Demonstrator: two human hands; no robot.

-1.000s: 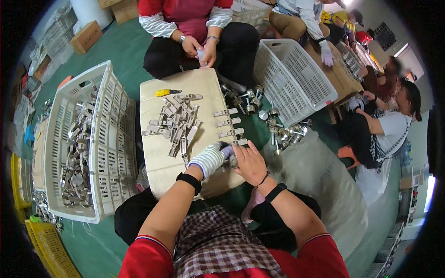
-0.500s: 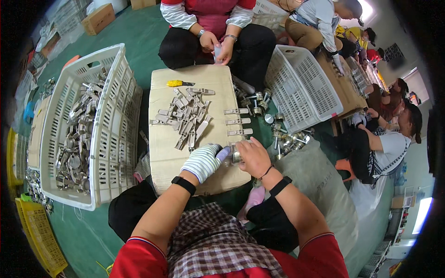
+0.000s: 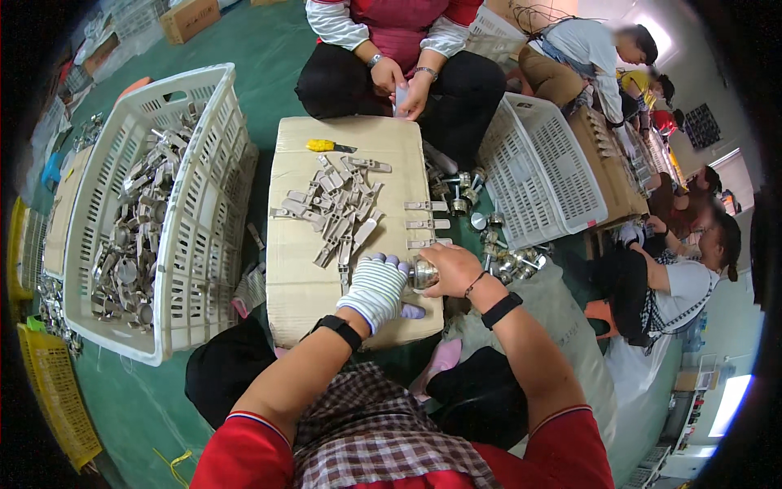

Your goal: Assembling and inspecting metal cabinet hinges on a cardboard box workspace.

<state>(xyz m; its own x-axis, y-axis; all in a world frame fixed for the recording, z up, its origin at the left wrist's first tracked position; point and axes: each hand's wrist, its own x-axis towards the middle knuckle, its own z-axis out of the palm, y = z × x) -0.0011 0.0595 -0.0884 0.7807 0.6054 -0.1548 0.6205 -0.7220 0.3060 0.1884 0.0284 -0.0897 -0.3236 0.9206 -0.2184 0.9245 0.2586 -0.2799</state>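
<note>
My right hand (image 3: 450, 270) is bare and closed round a shiny round metal part (image 3: 424, 275) above the near right of a cardboard work surface (image 3: 305, 306). My left hand (image 3: 380, 287), in a striped white glove with purple fingertips, is beside that part's left end. Its fingers and thumb are spread apart; whether they touch the part is hard to see. Farther off on the cardboard lies a loose pile of flat grey metal clip-like pieces (image 3: 338, 204). Along the right edge, several such pieces (image 3: 428, 224) are set out in a row. A yellow-handled knife (image 3: 321, 146) lies near the far edge.
A white crate (image 3: 155, 352) of metal pieces stands on my left, another white crate (image 3: 562, 191) at the far right. Round metal parts with stems (image 3: 513, 262) lie by a pale sack (image 3: 542, 314). A person (image 3: 391, 49) sits opposite; other people work at right.
My left thumb has moved away from the metal part, and the gloved fingers have spread. My right hand still holds the part. The whole view has shifted slightly.
</note>
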